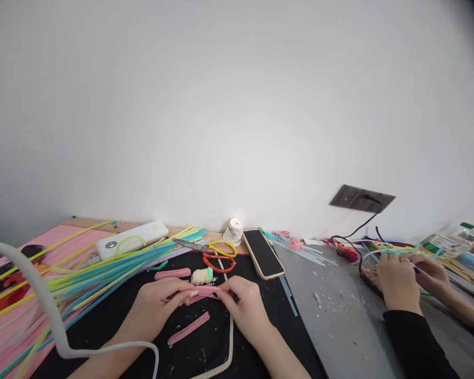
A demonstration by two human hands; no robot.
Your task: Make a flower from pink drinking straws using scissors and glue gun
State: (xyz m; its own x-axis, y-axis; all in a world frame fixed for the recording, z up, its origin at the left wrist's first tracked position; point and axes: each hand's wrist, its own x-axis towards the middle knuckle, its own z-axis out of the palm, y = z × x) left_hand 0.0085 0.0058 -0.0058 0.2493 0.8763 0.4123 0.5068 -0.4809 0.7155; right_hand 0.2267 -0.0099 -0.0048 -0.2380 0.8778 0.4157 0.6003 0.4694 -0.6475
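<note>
Between my two hands a short bundle of pink pipe cleaners point(205, 291) is held level above the black mat point(260, 326). My left hand point(158, 305) pinches its left end, and my right hand point(243, 300) pinches the right end. Just beyond lies a cream and green roll of yarn-like material point(201, 276), with a pink bundle point(173, 273) to its left. Nearer me, another pink bundle point(188, 328) rests on the mat. Scissors point(205, 250) with yellow and red handles lie behind the roll.
Many coloured pipe cleaners point(114, 273) spread across the left side. A white power bank point(132, 239), a small white cup point(234, 230) and a phone point(264, 253) stand or lie near the wall. A white cable point(43, 295) arches in front. At right, a co-worker's hands point(403, 279) handle pipe cleaners.
</note>
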